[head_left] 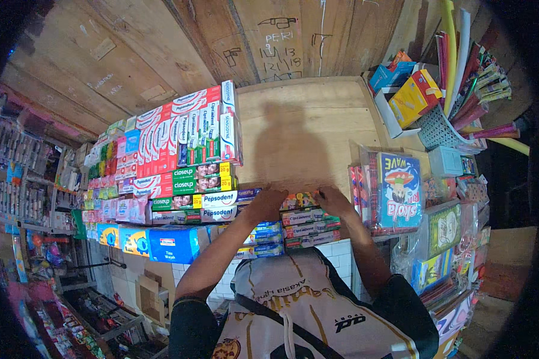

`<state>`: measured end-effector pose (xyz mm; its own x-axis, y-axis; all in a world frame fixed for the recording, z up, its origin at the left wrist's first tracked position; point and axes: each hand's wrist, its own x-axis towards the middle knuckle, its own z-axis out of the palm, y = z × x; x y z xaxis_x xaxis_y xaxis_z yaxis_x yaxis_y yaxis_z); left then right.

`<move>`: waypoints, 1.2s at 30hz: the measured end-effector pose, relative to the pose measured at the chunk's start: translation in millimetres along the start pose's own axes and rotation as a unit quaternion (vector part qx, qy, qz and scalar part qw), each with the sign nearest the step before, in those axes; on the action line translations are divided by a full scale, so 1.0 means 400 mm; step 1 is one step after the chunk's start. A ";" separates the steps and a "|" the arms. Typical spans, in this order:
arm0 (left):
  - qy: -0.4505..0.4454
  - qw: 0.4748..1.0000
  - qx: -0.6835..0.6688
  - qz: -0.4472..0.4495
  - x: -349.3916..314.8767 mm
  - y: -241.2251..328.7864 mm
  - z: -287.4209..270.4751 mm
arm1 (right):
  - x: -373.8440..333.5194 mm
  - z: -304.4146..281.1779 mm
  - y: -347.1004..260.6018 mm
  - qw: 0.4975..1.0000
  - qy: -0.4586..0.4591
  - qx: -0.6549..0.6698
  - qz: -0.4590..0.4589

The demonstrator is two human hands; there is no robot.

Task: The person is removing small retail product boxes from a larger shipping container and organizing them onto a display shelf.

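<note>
My left hand [268, 204] and my right hand [335, 202] are at the two ends of a small orange and multicoloured toothpaste box [299, 200]. The fingers of both close around its ends. That box lies on top of a stack of white, red and green toothpaste boxes [308, 230] at the shelf's front edge. Left of this stack, partly under my left forearm, is another pile of blue and yellow toothpaste boxes [268, 239]. White and blue toothpaste boxes [220, 199] lie just beyond my left forearm.
Tall rows of red and white toothpaste boxes [159, 140] fill the shelf's left side. Blue tissue packs [173, 244] line its front edge. At right stand wrapped books [399, 191], a grey basket [438, 128] and a yellow box [414, 99]. Wooden planks [317, 45] form the back wall.
</note>
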<state>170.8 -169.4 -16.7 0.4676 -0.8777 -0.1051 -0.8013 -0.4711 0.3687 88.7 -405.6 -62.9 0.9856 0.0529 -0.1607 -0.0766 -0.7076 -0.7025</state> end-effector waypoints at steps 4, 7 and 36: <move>-0.117 0.987 -0.100 -0.046 0.018 0.025 -0.057 | -0.018 0.015 -0.021 0.998 0.019 -0.022 0.055; -0.111 0.987 -0.089 -0.075 0.029 0.039 -0.070 | -0.042 0.011 -0.063 0.994 0.048 -0.031 0.090; -0.011 0.991 -0.132 -0.017 0.046 0.018 0.047 | -0.249 0.021 -0.122 0.980 0.095 -0.092 -0.150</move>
<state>166.8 -190.4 -33.4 0.4825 -0.8644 -0.1415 -0.6573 -0.4641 0.5937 -7.1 -370.5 -18.4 0.9713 0.1578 0.1779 0.2317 -0.7960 -0.5592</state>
